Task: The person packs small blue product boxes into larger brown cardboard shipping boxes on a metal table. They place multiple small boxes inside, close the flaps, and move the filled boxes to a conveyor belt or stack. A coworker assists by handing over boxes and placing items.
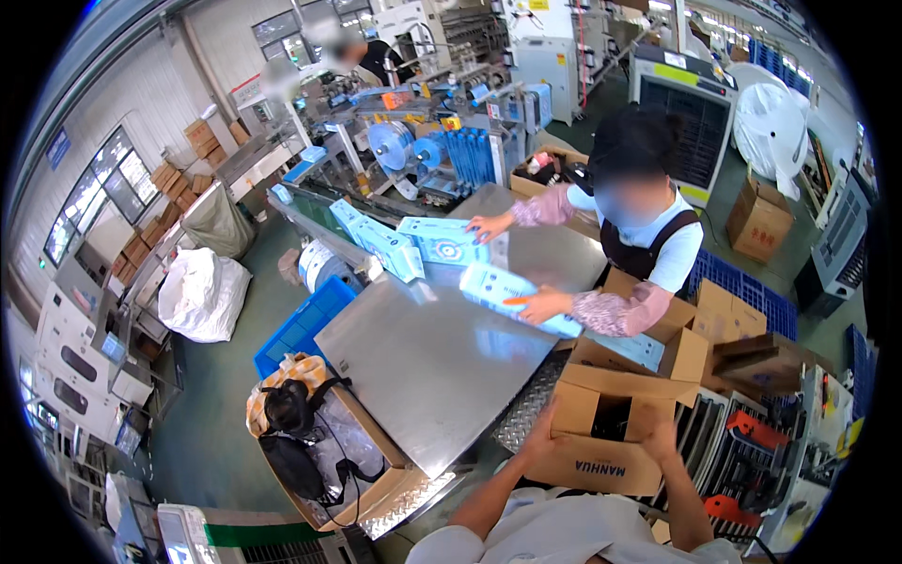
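Note:
A brown cardboard box [583,453] with its top partly open stands in front of me, at the lower right. My left hand [539,436] grips its left side, and my right hand [660,436] grips its right side near the flaps. The box's inside looks dark, and I cannot make out its contents. Just beyond it is another open carton [691,355] with a light-blue package [639,350] inside. Across the table, a co-worker holds a light-blue box [493,285] in one hand and touches a standing light-blue box [442,246] with the other.
The metal table [423,376] spreads ahead to the left. More light-blue boxes [381,242] stand at its far edge by a machine. A carton with bags and cables [348,451] and a blue crate [305,324] are on the left. A roller conveyor [705,442] lies at the right.

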The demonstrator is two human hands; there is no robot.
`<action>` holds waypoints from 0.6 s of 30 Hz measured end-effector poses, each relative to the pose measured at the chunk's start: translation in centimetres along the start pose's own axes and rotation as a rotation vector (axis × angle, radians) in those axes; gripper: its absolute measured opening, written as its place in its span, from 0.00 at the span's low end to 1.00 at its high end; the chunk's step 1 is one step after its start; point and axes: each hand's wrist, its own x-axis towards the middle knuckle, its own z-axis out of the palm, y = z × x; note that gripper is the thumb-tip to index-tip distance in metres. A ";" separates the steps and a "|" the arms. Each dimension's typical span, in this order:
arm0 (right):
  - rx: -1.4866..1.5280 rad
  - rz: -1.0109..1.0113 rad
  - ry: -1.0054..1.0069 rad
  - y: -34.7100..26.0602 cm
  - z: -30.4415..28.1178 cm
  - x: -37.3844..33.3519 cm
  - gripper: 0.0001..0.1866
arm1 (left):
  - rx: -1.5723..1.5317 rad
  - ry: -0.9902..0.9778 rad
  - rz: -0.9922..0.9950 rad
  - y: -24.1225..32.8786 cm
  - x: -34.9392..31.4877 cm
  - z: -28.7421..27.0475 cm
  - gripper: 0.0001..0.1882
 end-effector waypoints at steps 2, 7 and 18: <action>-0.103 0.032 0.267 -0.2 -3.8 2.4 0.26 | 0.239 0.087 0.005 -0.3 -2.1 1.8 0.60; -0.331 0.249 0.258 -1.9 -6.2 2.6 0.31 | 0.177 0.164 -0.178 -2.5 -0.9 3.3 0.59; 1.348 0.708 0.394 9.6 -0.7 -12.9 0.30 | 0.541 0.355 -0.399 1.1 -2.2 4.5 0.34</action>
